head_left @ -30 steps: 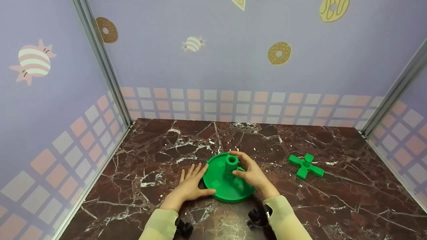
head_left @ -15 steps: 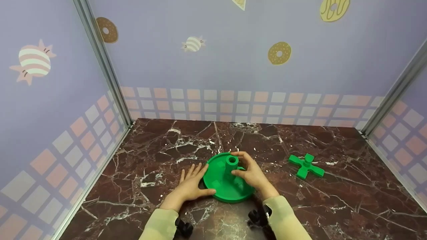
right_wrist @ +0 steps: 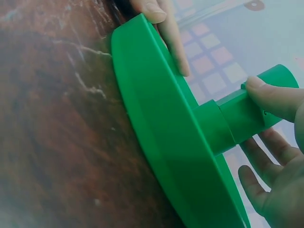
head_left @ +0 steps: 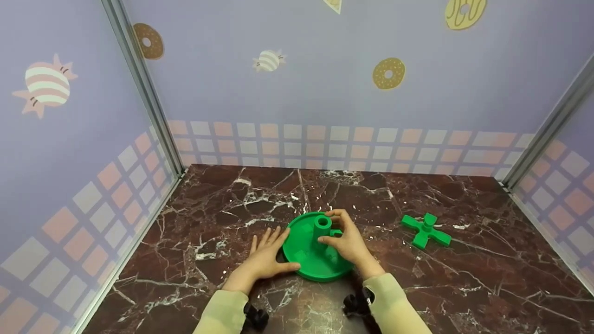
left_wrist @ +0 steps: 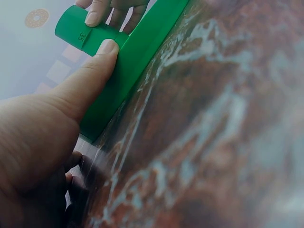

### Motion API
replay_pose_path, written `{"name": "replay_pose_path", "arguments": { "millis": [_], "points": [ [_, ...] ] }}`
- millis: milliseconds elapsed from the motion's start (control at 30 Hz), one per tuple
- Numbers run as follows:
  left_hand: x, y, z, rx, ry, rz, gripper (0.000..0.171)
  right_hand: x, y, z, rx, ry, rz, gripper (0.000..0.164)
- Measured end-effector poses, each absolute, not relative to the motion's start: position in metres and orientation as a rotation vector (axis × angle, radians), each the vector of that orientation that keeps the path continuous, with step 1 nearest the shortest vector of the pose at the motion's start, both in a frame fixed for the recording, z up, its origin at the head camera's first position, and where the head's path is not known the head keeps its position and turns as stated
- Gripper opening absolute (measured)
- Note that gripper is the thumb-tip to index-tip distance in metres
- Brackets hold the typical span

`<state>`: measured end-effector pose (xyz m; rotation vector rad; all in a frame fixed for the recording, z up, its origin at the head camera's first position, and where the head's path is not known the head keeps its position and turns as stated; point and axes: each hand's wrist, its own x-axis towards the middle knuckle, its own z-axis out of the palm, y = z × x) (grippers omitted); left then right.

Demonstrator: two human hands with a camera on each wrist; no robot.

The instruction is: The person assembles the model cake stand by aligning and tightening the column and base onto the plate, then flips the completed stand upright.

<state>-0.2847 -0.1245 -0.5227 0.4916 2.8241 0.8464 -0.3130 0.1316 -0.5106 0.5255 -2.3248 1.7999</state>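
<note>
A round green dish [head_left: 320,270] with a raised rim sits on the marble-patterned table. From its middle rises a hollow green tube [head_left: 321,227], which has a small green tab [head_left: 336,232] on its right side. My right hand [head_left: 351,243] pinches the tube; its thumb [right_wrist: 268,97] lies along the tube in the right wrist view. My left hand [head_left: 263,260] rests at the dish's left side, fingers spread and fairly straight, thumb [left_wrist: 102,61] against the rim. A small number is marked on the tube in the left wrist view.
A green cross-shaped piece [head_left: 424,231] with a short central stub lies on the table to the right of the dish. Patterned lilac walls [head_left: 297,93] enclose the back and sides. Black wrist mounts [head_left: 256,317] hang below the sleeves.
My right thumb has shifted slightly left across the tube and the right index finger slightly right, and more of the tab shows. The left hand and dish stay in place.
</note>
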Motion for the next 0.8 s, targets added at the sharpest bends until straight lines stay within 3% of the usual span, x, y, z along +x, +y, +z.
{"name": "replay_pose_path", "arguments": {
  "millis": [233, 467, 800],
  "points": [
    [-0.285, -0.125, -0.523, 0.493, 2.824, 0.844, 0.106, -0.313, 0.129, -0.511, 0.479, -2.338, 1.783, 0.061],
    [-0.285, -0.125, -0.523, 0.491, 2.819, 0.857, 0.106, -0.316, 0.138, -0.509, 0.606, -2.310, 1.998, 0.078],
    [-0.285, -0.125, -0.523, 0.489, 2.809, 0.852, 0.106, -0.316, 0.140, -0.508, 0.782, -2.334, 2.021, 0.065]
  ]
}}
